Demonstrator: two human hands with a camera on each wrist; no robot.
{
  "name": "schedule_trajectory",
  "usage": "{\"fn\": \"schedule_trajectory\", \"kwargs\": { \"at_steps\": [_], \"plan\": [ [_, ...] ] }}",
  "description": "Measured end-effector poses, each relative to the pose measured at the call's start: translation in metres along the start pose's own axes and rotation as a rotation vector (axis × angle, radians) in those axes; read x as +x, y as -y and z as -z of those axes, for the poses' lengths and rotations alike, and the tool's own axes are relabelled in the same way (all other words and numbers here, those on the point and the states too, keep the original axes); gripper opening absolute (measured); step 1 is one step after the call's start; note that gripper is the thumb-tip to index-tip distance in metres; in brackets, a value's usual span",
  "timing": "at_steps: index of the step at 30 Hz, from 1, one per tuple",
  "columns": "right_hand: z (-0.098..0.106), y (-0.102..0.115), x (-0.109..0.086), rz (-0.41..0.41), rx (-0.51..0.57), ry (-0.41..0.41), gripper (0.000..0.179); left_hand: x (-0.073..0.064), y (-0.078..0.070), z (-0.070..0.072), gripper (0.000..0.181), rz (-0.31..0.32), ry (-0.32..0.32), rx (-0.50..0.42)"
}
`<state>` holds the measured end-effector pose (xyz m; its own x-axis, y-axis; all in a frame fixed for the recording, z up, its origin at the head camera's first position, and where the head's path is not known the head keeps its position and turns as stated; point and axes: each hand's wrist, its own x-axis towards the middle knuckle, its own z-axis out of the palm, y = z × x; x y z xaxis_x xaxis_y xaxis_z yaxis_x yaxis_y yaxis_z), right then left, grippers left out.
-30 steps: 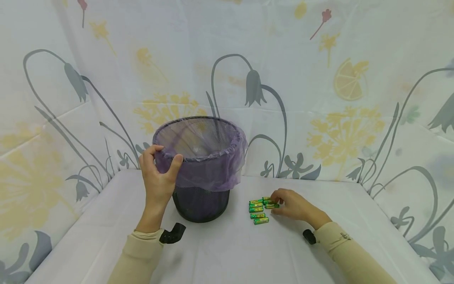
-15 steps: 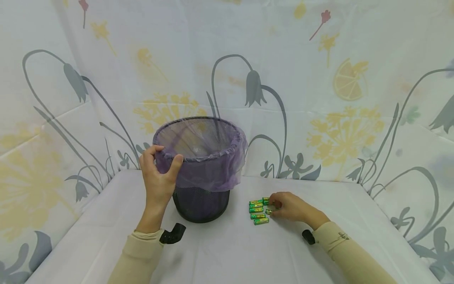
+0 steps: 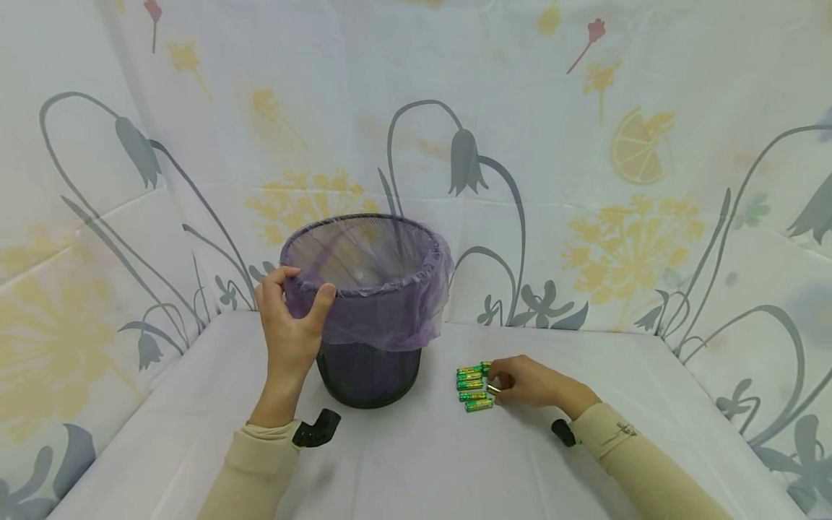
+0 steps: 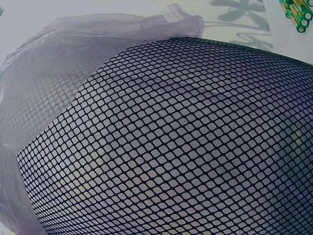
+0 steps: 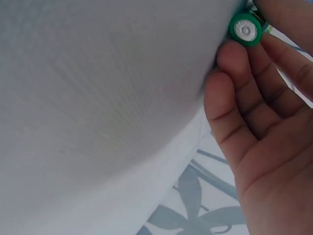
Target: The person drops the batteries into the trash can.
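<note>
My left hand (image 3: 288,339) grips the near-left rim of a black mesh wastebasket (image 3: 367,379), thumb on the near side of the rim. A sheer purple bin liner (image 3: 383,321) is folded over that rim. The left wrist view is filled by the basket's mesh wall (image 4: 171,137). On the table to the basket's right, my right hand (image 3: 536,383) pinches a green AA battery (image 5: 245,29), whose flat silver end shows in the right wrist view. Several more green batteries (image 3: 469,385) lie just left of the fingers, grouped roughly in a column.
A white cloth covers the table (image 3: 429,462). Behind it hangs a pale curtain (image 3: 552,253) printed with grey and yellow flowers. Dark wrist cameras jut out beside both beige sleeves (image 3: 260,462).
My right hand has moved slightly left and closed on a battery, whose end has turned at the fingertips. The left hand and the wastebasket have stayed put.
</note>
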<state>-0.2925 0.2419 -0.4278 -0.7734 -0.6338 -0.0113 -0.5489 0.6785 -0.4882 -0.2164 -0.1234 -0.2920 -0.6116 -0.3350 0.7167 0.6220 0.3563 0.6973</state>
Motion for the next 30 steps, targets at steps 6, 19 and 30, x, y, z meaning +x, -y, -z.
{"fn": "schedule_trajectory", "kwargs": {
  "at_steps": [6,19,30],
  "plan": [
    [0.0018,0.0005,-0.0009,-0.018,0.000,0.022,0.026,-0.0001,0.0001,-0.0002,0.047,-0.005,0.004,0.003],
    [0.0028,0.0059,0.0030,-0.049,0.040,0.077,0.027,-0.0006,0.0016,0.0002,0.048,-0.005,-0.003,0.006],
    [0.0072,0.0075,0.0014,-0.062,0.039,0.081,0.026,-0.0001,0.0011,0.0001,0.047,-0.002,0.005,0.005]
  ]
}}
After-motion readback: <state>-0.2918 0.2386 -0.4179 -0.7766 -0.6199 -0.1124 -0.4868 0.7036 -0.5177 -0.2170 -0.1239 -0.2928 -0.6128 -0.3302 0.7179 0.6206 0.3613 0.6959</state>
